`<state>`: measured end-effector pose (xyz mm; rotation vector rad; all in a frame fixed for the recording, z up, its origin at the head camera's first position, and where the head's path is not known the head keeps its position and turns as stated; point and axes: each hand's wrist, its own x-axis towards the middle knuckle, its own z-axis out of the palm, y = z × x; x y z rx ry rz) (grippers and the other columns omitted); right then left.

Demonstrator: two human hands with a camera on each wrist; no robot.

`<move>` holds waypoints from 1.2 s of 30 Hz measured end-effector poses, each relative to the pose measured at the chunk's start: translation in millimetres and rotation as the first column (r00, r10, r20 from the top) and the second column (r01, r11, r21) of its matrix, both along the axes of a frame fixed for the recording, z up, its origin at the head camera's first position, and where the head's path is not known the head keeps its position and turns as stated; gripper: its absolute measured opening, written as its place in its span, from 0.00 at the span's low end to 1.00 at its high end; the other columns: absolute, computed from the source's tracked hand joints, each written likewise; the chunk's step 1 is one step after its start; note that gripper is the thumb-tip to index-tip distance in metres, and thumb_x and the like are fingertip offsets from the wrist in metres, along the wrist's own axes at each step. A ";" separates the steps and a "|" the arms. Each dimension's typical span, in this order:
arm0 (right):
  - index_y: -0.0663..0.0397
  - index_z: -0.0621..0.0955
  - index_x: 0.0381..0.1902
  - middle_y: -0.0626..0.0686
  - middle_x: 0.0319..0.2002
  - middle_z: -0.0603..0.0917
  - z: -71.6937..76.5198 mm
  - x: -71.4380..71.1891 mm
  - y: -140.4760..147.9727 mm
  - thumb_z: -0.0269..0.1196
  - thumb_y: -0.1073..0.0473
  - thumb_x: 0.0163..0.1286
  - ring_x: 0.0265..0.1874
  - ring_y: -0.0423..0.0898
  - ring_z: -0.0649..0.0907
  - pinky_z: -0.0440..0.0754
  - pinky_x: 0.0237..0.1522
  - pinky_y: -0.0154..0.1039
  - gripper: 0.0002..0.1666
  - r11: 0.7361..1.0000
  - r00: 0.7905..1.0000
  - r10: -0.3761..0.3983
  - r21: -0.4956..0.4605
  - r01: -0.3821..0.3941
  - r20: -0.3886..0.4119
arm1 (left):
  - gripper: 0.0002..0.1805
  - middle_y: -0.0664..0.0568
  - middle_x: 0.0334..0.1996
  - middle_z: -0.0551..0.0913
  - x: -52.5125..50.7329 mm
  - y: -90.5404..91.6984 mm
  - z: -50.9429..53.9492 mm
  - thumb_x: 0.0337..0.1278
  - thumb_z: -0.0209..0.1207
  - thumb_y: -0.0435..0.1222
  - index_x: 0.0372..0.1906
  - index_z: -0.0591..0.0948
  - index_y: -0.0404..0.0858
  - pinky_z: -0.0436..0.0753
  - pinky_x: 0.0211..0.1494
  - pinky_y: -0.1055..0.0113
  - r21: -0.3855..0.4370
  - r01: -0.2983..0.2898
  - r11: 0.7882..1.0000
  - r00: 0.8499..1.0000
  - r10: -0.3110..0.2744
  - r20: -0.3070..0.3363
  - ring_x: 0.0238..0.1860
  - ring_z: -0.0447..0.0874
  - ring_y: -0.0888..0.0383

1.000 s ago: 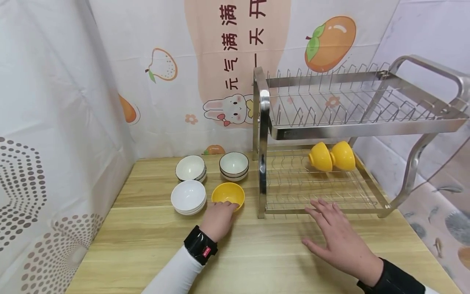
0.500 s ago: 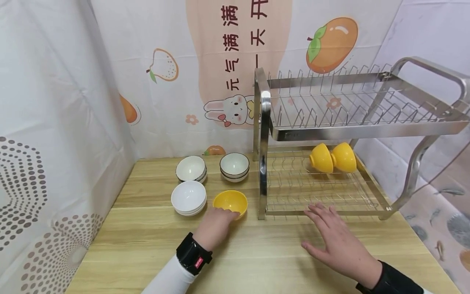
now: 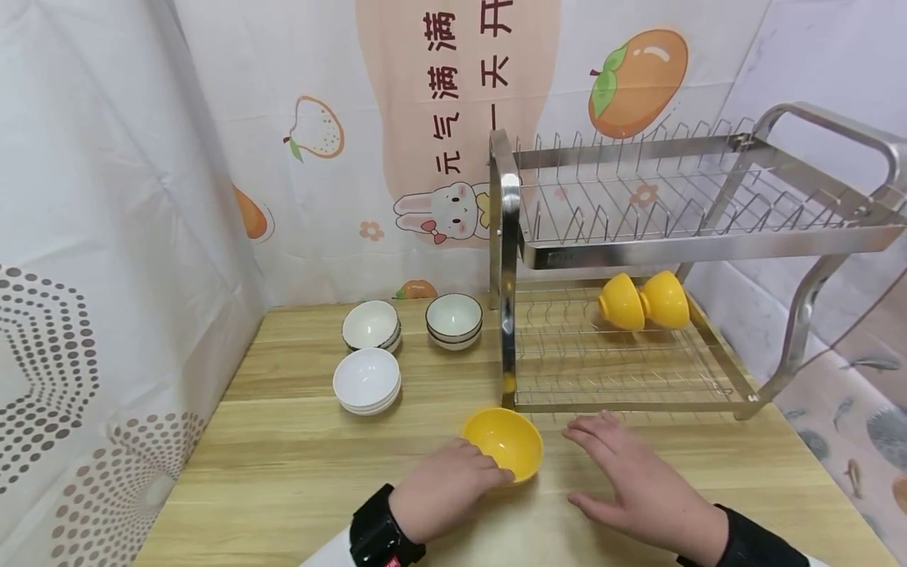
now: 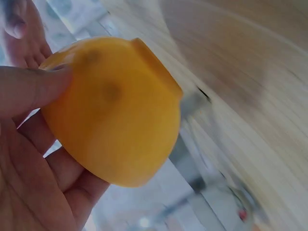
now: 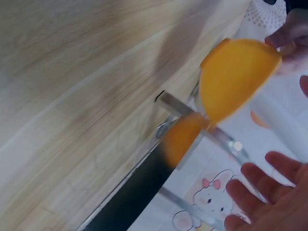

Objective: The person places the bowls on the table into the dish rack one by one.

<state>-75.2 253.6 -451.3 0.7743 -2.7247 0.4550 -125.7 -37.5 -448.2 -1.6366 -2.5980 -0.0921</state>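
Note:
My left hand (image 3: 446,487) pinches the near left rim of a yellow bowl (image 3: 512,445), held in front of the rack's left post. In the left wrist view the thumb lies on the outside of the yellow bowl (image 4: 115,115), with the fingers at its rim. My right hand (image 3: 641,488) is just right of the bowl, fingers spread and holding nothing. The right wrist view shows the bowl (image 5: 236,79) apart from my right hand (image 5: 269,197). Two more yellow bowls (image 3: 643,302) stand on their sides in the rack's lower tier.
A two-tier metal dish rack (image 3: 509,315) stands on the right of the wooden table (image 3: 283,472). Left of it are stacked white bowls (image 3: 366,379), dark-rimmed bowls (image 3: 370,324) behind them, and another dark-rimmed stack (image 3: 453,317) near the rack. Printed cloth hangs behind.
My left hand has carried the yellow bowl from beside the white stack toward the right and nearer the front. My right hand has shifted slightly left and nearer.

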 end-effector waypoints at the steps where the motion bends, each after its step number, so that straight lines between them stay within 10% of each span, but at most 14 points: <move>1: 0.50 0.77 0.61 0.44 0.59 0.76 0.5 0.5 -1.4 0.73 0.37 0.54 0.60 0.45 0.75 0.42 0.73 0.26 0.41 1.000 1.000 0.022 0.004 -0.022 -0.001 | 0.18 0.67 0.47 0.85 1.4 5.3 1.1 0.60 0.64 0.36 0.54 0.83 0.55 0.75 0.55 0.71 -0.001 0.029 1.000 1.000 -0.029 -0.007 0.46 0.79 0.69; 7: 0.45 0.79 0.55 0.37 0.54 0.76 2.9 2.4 -6.7 0.77 0.46 0.51 0.56 0.39 0.76 0.44 0.72 0.24 0.33 0.991 0.991 0.136 0.006 -0.136 0.013 | 0.17 0.69 0.52 0.82 6.3 32.6 6.5 0.66 0.61 0.38 0.57 0.81 0.56 0.70 0.62 0.73 0.003 0.160 0.987 0.986 -0.160 -0.053 0.52 0.77 0.70; 15: 0.38 0.80 0.47 0.34 0.48 0.76 4.2 4.1 -1.8 0.67 0.55 0.64 0.44 0.32 0.76 0.82 0.46 0.37 0.14 0.955 0.954 0.297 0.029 -0.296 -0.030 | 0.15 0.71 0.48 0.82 8.4 46.9 12.0 0.68 0.59 0.40 0.56 0.81 0.58 0.70 0.59 0.75 -0.003 0.209 0.978 0.970 -0.208 -0.124 0.48 0.76 0.72; 23: 0.36 0.79 0.46 0.31 0.46 0.77 4.9 4.9 4.0 0.42 0.45 0.80 0.42 0.29 0.75 0.78 0.46 0.29 0.18 0.946 0.946 0.324 0.032 -0.323 -0.033 | 0.15 0.70 0.49 0.82 6.6 51.9 16.4 0.67 0.60 0.39 0.56 0.80 0.56 0.68 0.61 0.75 -0.020 0.197 0.980 0.976 -0.198 -0.093 0.49 0.75 0.72; 36: 0.39 0.78 0.47 0.33 0.44 0.78 5.5 -4.1 6.6 0.66 0.61 0.68 0.40 0.29 0.76 0.75 0.44 0.24 0.13 0.946 0.944 0.320 -0.031 -0.323 -0.078 | 0.19 0.65 0.53 0.81 2.8 53.4 16.7 0.65 0.62 0.38 0.60 0.78 0.51 0.67 0.67 0.70 0.035 0.141 0.989 0.978 -0.134 -0.159 0.54 0.75 0.67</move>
